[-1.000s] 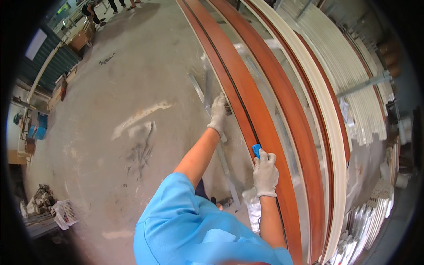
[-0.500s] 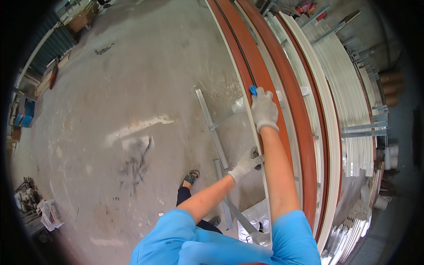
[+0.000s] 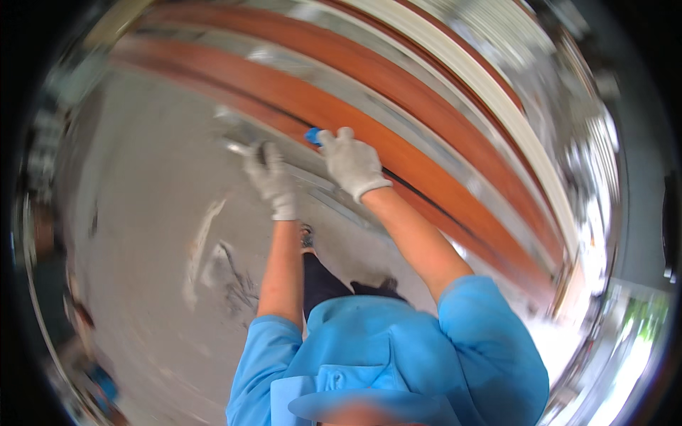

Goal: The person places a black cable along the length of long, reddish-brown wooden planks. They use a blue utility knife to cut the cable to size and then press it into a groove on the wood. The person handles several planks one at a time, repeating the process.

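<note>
My right hand (image 3: 351,163), in a whitish work glove, is closed around a small blue object (image 3: 312,135) whose kind I cannot make out. It rests over a long reddish-brown profile (image 3: 419,181). A thin black strip (image 3: 415,190) runs along this profile, visible on both sides of the hand. My left hand (image 3: 272,184), gloved too, is held off the profile's near side with its fingers partly curled. A dark patch (image 3: 263,153) shows between those fingers; blur hides what it is.
A second reddish-brown profile (image 3: 398,89) and a cream one (image 3: 455,64) lie beyond, roughly parallel. Metal rack bars (image 3: 341,206) stand under the near profile, close to my foot (image 3: 306,236). Grey concrete floor (image 3: 149,213) spreads to the left.
The view has swung, so the profiles now run across it rather than away. My left hand has come away from the profile's edge; my right hand still holds the blue object at the strip.
</note>
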{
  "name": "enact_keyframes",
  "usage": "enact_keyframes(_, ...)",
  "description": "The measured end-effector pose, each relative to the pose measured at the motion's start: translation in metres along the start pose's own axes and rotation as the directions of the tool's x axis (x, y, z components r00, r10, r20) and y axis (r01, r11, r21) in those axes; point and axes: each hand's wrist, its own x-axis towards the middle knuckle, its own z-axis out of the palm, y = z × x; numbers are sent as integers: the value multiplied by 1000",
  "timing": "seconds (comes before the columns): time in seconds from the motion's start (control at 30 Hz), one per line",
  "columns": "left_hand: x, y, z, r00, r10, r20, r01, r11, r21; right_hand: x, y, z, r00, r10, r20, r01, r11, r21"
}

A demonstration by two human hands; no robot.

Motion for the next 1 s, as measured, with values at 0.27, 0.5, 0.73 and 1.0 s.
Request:
enact_keyframes(0.27, -204, 115, 151, 661, 465, 589, -515, 852, -94, -255, 186, -23, 978, 204, 37, -207, 974, 95)
enact_keyframes(0.5, -389, 132, 270, -63, 163, 985, -809, 569, -146, -444, 329, -37, 917, 398, 11, -397, 912, 99)
enact_keyframes(0.73, -396, 105, 279, -96, 383, 919, -909, 342, -237, -589, 434, -34, 791, 612, -11, -611, 791, 27)
enact_keyframes(1.0, -485, 139, 346, -297, -199, 934, -873, 452, -181, -611, 457, -36, 765, 643, 32, -639, 765, -84)
